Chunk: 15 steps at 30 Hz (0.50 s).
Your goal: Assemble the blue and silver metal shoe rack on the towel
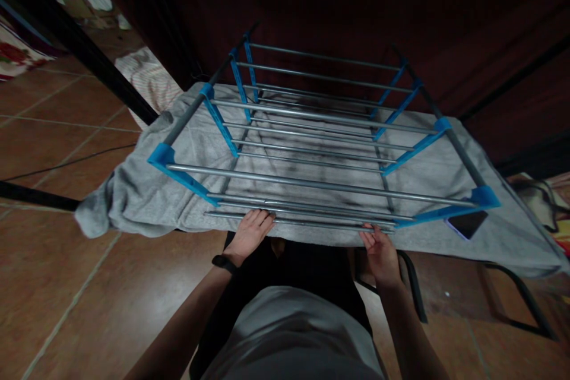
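A rack frame of grey metal tubes (312, 183) and blue plastic side pieces (220, 124) lies on a grey cloth (146, 190). Along the cloth's near edge, just in front of the frame, runs a loose metal tube (318, 224). My left hand (255, 230), with a black band on its wrist, is closed over the tube left of its middle. Toward the right end, my right hand (379, 247) grips the tube between thumb and fingers. Whether more than one loose tube lies under my hands, I cannot tell.
A phone (467, 222) lies on the cloth beneath the frame's near right corner. Dark curtains (333, 0) hang behind. Black metal chair legs (521, 297) stand at the lower right, on a tiled floor (89, 285). A striped cloth (149, 80) lies at the left.
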### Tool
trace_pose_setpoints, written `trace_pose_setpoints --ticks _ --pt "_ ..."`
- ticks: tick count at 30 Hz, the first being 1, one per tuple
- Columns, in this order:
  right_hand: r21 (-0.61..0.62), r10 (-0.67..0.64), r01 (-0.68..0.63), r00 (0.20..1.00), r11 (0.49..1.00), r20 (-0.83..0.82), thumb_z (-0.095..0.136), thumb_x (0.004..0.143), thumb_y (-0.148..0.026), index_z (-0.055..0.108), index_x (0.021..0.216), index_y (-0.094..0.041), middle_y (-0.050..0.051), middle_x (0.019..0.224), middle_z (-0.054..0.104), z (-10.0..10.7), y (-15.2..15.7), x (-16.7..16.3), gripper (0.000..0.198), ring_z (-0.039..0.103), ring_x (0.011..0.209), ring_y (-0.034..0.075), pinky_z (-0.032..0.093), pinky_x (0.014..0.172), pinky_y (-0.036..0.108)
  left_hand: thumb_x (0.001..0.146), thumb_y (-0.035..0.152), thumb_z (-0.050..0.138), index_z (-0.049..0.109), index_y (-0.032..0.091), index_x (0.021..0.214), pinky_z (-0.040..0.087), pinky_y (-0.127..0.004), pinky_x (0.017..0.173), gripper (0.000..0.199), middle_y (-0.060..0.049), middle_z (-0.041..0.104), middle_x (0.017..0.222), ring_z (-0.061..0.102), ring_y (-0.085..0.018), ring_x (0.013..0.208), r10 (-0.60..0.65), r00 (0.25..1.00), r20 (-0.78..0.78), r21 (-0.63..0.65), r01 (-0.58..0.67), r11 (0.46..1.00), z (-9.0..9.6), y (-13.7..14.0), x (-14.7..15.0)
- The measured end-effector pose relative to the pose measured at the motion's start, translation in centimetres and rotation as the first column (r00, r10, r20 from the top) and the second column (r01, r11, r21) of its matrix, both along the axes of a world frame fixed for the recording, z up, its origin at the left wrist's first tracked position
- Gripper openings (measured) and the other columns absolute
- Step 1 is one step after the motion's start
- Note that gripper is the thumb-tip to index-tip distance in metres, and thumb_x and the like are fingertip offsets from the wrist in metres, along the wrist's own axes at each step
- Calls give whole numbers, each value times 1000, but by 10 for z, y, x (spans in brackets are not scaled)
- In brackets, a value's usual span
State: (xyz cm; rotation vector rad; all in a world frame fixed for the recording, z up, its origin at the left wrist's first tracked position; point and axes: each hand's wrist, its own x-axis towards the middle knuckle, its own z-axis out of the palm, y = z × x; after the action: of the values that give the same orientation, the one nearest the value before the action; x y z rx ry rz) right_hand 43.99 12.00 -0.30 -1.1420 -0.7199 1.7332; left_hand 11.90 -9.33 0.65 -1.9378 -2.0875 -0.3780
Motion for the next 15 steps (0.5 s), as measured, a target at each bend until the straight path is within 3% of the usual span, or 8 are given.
trace_pose_setpoints --ticks 15 --pt "-28 9 -8 1000 1000 23 65 68 -20 63 77 -24 -1 94 70 2 0 -1 10 66 100 16 49 102 38 97 21 47 63 21 113 42 -39 83 23 -7 67 95 57 -23 90 51 997 50 14 -52 999 -3 0 5"
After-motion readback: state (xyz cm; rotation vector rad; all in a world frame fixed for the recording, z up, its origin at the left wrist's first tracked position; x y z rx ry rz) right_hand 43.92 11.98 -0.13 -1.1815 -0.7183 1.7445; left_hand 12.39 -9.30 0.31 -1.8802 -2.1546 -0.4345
